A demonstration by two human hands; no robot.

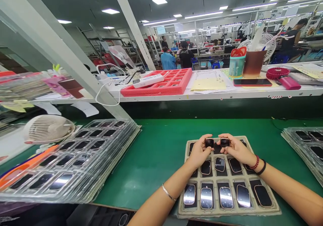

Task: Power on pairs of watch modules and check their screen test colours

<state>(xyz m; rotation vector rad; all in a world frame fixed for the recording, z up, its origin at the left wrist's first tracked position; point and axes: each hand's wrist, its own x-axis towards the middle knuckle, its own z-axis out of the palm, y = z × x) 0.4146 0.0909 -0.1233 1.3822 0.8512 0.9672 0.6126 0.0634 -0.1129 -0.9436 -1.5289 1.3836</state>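
My left hand (pixel 202 150) grips a small dark smartwatch case (pixel 209 142) between thumb and fingers. A second smartwatch case (pixel 224 142), black-faced with a gold-toned rim, is pinched in my right hand (pixel 237 148). Both are held up side by side, a short gap apart, over the far row of a beige moulded tray (pixel 229 213). In the tray's pockets lie several more watch cases on black pads, such as a glossy one (pixel 226 197) in the near row. My hands and forearms hide part of the far and middle rows.
Stacked clear plastic trays (pixel 121 148) of watch cases stand at left beside a white fan (pixel 47 129); another stack (pixel 302 145) is at right. The shelf ahead bears a red foam tray (pixel 156 90), a phone (pixel 252 82), a pink handheld fan (pixel 289 82) and cups. Several people sit farther back.
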